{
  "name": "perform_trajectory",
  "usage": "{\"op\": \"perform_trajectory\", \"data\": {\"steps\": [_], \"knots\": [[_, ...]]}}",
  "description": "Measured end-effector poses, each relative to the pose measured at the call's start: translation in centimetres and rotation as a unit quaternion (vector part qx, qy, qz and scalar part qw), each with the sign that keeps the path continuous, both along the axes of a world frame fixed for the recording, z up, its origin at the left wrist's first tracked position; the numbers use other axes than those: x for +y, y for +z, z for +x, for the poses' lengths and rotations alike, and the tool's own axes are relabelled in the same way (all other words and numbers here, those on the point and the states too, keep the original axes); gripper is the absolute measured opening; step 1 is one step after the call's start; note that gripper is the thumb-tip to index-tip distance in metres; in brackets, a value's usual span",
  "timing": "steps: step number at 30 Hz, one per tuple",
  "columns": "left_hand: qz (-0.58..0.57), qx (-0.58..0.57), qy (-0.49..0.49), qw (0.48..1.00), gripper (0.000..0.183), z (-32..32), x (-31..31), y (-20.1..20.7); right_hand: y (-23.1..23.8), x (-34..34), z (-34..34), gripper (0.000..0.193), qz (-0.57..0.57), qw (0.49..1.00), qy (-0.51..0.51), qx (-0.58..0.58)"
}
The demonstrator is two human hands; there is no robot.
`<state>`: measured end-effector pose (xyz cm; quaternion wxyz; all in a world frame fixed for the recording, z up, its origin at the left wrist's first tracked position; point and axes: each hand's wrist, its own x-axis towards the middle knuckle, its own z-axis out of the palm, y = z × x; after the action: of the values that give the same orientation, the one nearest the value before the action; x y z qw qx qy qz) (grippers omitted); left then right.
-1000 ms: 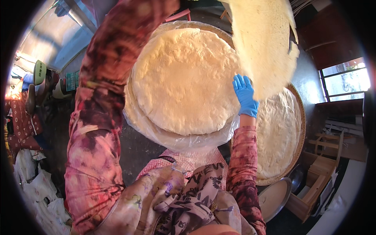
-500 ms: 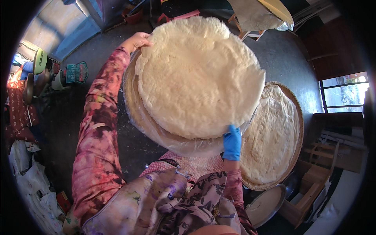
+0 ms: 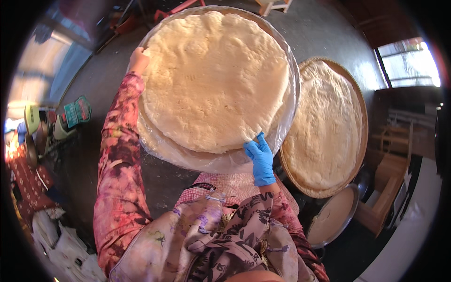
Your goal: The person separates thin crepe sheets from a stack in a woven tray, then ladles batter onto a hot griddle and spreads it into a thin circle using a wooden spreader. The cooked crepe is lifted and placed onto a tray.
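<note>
A large round, pale slab that looks like dough (image 3: 211, 84) lies on a round tray covered in clear plastic film (image 3: 202, 162), in front of me. With closed fingers my left hand (image 3: 138, 61) holds the slab's far left edge. My right hand (image 3: 259, 160), in a blue glove, pinches the near right edge, one finger raised. Some of the fingertips are hidden at the slab's rim. Film shows between the slab and the tray's near rim.
Beside it on the right, a woven round tray (image 3: 362, 124) bears a similar pale slab (image 3: 324, 127). A metal basin of pale stuff (image 3: 332, 216) stands nearer me. Wooden furniture (image 3: 390, 178) is at the right, a green-faced scale (image 3: 75, 113) and white bags (image 3: 66, 244) at the left.
The slab has come down flatter over the film-covered tray, showing more of its far rim. Both hands still hold its edge. My right hand's fingers now show more. The whole view has shifted.
</note>
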<state>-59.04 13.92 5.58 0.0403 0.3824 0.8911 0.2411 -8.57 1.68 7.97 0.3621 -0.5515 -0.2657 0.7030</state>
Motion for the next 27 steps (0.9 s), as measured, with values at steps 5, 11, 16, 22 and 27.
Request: {"op": "perform_trajectory", "data": {"steps": [5,11,16,22,27], "knots": [[0.085,0.151,-0.173,0.969,0.044,14.2,0.4,1.8,1.8,-1.6,0.7,0.059,0.123,0.992,-0.029,0.003],[0.038,-0.032,-0.571,0.819,0.065,35.8,-2.9,-0.6,2.5,-2.4,5.4,0.049,0.202,0.979,-0.018,-0.017],[-0.082,0.047,-0.569,0.817,0.065,39.9,-4.2,0.6,-1.0,-1.5,18.3,0.040,0.156,0.974,-0.150,-0.064],[0.029,-0.177,-0.568,0.804,0.042,47.0,-7.3,5.4,-8.6,8.5,41.5,0.044,0.177,0.914,-0.126,-0.342],[-0.146,-0.409,-0.562,0.704,0.024,55.0,-12.4,3.6,-13.2,21.8,53.4,0.059,0.163,0.832,-0.044,-0.528]]}}
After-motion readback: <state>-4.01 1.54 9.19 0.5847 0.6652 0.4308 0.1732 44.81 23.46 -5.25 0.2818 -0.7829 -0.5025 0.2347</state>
